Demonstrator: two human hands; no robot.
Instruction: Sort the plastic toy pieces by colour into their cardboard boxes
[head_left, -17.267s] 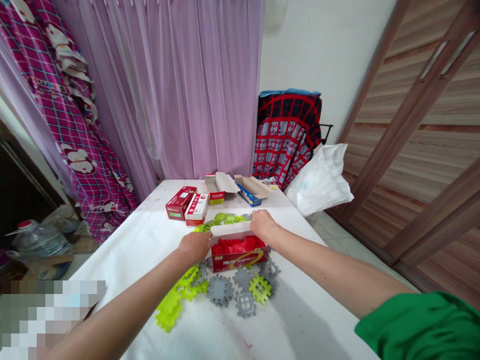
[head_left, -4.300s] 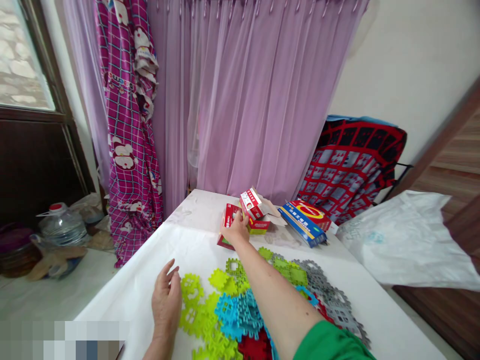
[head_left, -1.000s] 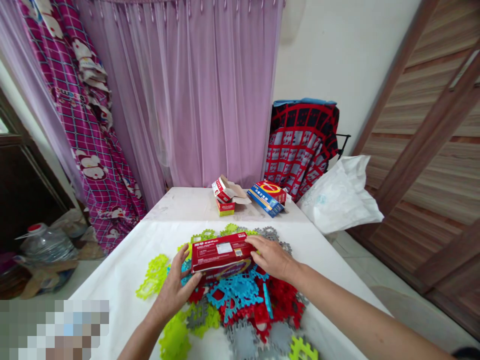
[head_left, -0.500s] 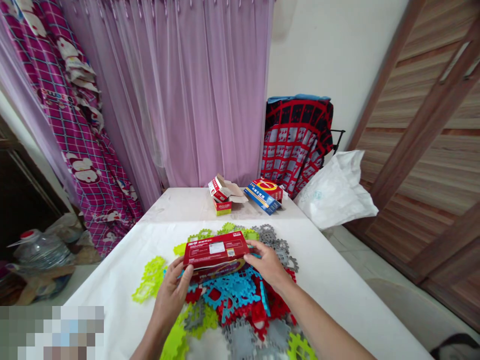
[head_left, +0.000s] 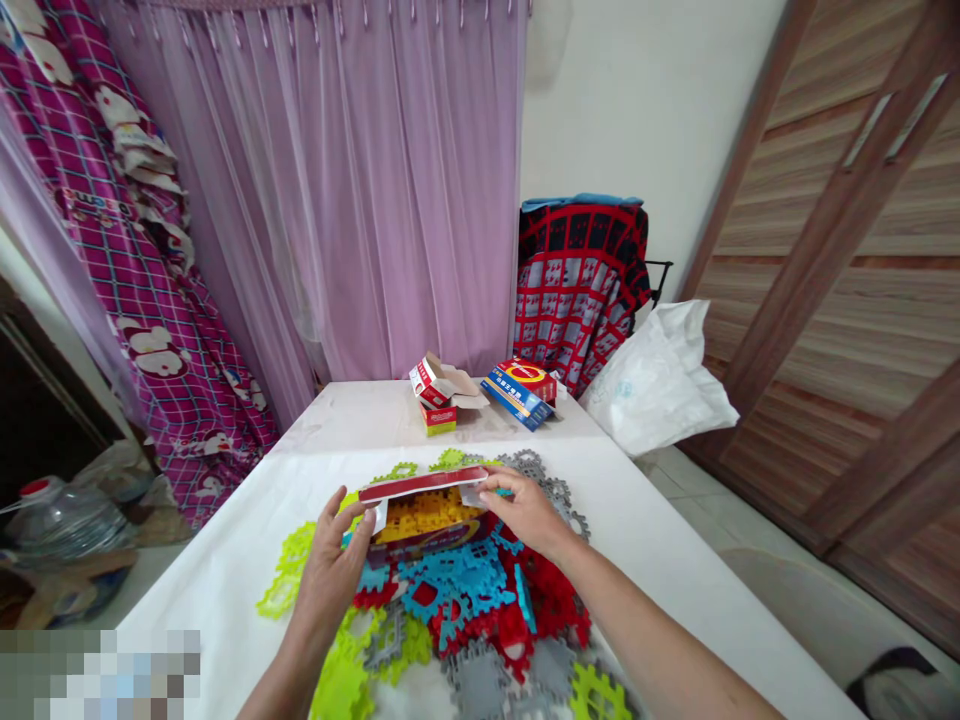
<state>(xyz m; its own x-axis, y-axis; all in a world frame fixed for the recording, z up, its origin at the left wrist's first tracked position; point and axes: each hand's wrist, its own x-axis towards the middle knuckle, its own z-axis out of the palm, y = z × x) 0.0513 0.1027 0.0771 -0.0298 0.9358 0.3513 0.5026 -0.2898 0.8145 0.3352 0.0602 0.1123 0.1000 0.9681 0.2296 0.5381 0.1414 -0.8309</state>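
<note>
A dark red cardboard box (head_left: 409, 549) stands on the heap of plastic pieces, its lid (head_left: 424, 484) raised toward me. Yellow interlocking pieces (head_left: 427, 513) show inside it. My left hand (head_left: 337, 545) is closed at the box's left end, thumb and fingers on the small white side flap. At the right end my right hand (head_left: 523, 510) pinches the lid's corner and flap. Under and in front of the box lie blue pieces (head_left: 461, 580), red pieces (head_left: 555, 595), grey pieces (head_left: 480, 680) and lime-green pieces (head_left: 341, 675).
Farther back on the white table (head_left: 300, 430) are a small open carton (head_left: 439, 418) with another carton on it, a blue box (head_left: 517, 398) and a red box (head_left: 534, 378). A white plastic bag (head_left: 656, 380) hangs by the right edge. A water bottle (head_left: 67, 515) stands at left.
The red box was brought from the back of the table onto the pieces. In the last half second its lid has lifted, and yellow pieces have come into sight.
</note>
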